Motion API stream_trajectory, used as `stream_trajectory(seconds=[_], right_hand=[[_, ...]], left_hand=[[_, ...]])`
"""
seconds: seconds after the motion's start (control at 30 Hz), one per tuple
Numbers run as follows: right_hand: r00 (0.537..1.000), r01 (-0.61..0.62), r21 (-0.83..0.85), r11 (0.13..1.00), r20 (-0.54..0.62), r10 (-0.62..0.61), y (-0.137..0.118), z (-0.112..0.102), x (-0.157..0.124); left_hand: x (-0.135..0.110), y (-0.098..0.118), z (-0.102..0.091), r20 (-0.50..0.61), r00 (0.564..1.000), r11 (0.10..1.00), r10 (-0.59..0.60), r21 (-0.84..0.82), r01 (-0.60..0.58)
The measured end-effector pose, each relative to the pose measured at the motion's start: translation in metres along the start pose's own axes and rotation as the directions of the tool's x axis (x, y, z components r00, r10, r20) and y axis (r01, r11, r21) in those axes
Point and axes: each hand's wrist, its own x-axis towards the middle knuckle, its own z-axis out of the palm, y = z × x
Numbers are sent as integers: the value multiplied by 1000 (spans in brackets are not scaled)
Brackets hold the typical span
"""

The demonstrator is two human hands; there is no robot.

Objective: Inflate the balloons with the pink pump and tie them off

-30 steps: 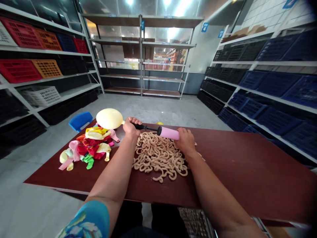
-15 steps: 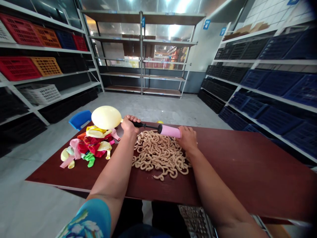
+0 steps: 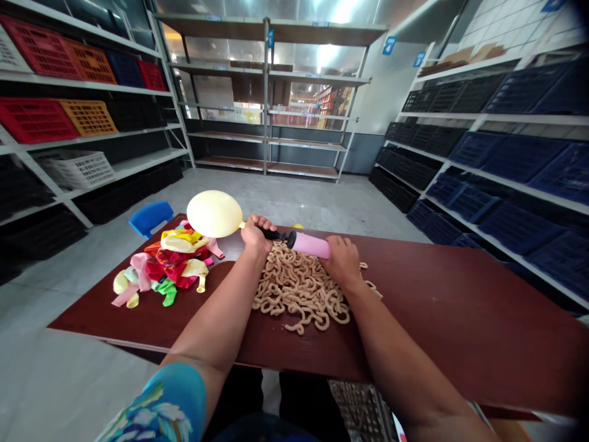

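A pale yellow balloon [image 3: 214, 213], blown up, sits on the end of a hand pump [image 3: 311, 244] with a black handle and a pink barrel. My left hand [image 3: 256, 233] is closed round the pump's black handle end, right at the balloon's neck. Round the far end of the pink barrel my right hand [image 3: 341, 260] is wrapped. Little of the pump's rod shows between the two halves. Beneath the pump lies a heap of beige curled, rope-like pieces [image 3: 301, 288]. Left of my left forearm is a pile of limp balloons [image 3: 172, 261] in red, yellow, pink and green.
The dark red table [image 3: 442, 307] spans the front. A blue chair [image 3: 151, 218] stands behind its left corner. Shelves with red crates [image 3: 39, 120] line the left wall, and dark blue crates [image 3: 524, 162] fill racks on the right. A metal rack [image 3: 265, 98] stands at the back.
My hands have come closer together, pushing the pump in so less rod shows. The balloon and my left hand have shifted right; my right hand has moved slightly left.
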Motion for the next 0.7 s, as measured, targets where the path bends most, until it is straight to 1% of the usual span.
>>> stream_trajectory(seconds=[0.1, 0.17, 0.23, 0.43, 0.53, 0.6, 0.7], right_hand=[[999, 32, 38, 999, 14, -33, -5, 1, -1], [998, 45, 64, 997, 29, -47, -4, 2, 0], [998, 34, 73, 997, 41, -37, 1, 2, 1], [990, -140, 20, 990, 38, 139, 27, 6, 2], [977, -207, -9, 978, 44, 207, 31, 8, 0], [977, -205, -27, 978, 62, 206, 28, 8, 0], [989, -134, -39, 990, 63, 137, 17, 7, -1]], left_hand=[[-5, -7, 1, 0, 1000, 1000, -15, 12, 15], [-4, -5, 1, -9, 1000, 1000, -11, 27, 11], [0, 1, 0, -26, 1000, 999, 4, 39, -3], [15, 27, -5, -86, 994, 998, 62, 32, -59], [18, 32, -7, -94, 992, 997, 80, 28, -77], [18, 29, -8, -86, 993, 996, 82, 29, -80], [15, 21, -8, -79, 994, 997, 70, 37, -67]])
